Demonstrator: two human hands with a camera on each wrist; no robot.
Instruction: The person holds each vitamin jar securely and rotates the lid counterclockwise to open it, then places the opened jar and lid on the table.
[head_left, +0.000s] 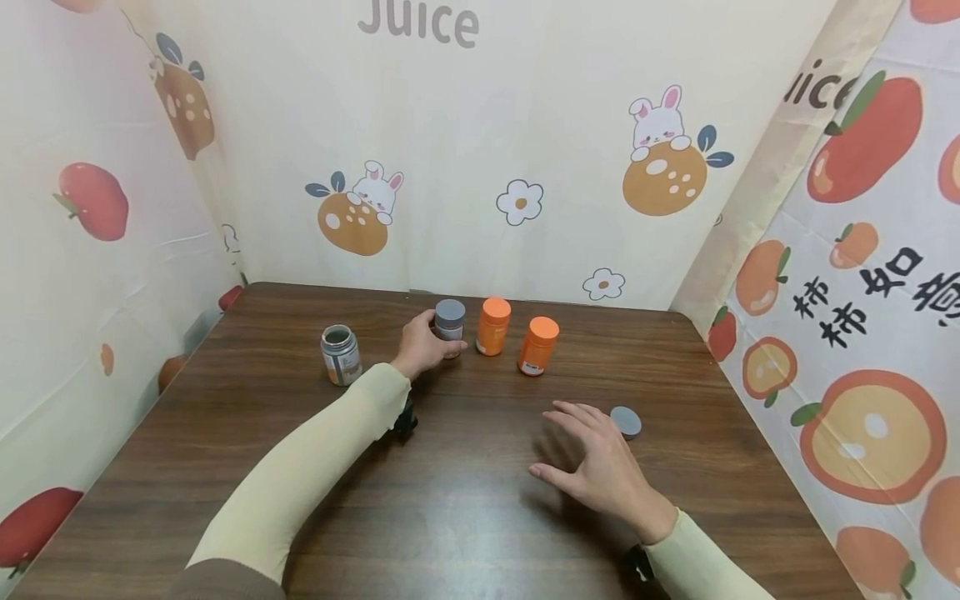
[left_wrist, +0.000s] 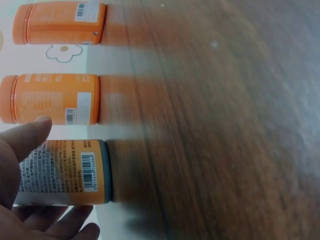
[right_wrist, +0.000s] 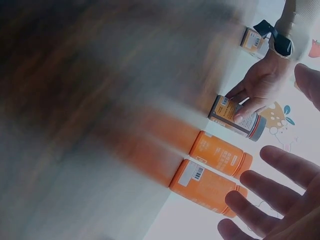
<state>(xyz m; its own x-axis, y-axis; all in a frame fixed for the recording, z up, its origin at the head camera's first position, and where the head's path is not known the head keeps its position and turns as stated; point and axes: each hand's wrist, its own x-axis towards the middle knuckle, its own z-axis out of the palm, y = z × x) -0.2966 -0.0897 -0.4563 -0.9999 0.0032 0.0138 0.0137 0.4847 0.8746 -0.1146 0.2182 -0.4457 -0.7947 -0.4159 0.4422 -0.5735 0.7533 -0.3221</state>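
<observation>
Grey-capped jar (head_left: pixel 450 327), left hand (head_left: pixel 422 345) gripping it near table edge (head_left: pixel 615 314), right hand (head_left: pixel 600 462) spread, room between

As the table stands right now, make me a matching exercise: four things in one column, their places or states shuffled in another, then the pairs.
1. Grey-capped cylindrical jar
2. Lidless grey cylindrical jar
3. Round grey lid
4. Right hand

A. Lies beside the right hand
B. Holds nothing, fingers apart
C. Held by the left hand
D. Stands leftmost of the containers

Pairs: 1-C, 2-D, 3-A, 4-B
</observation>
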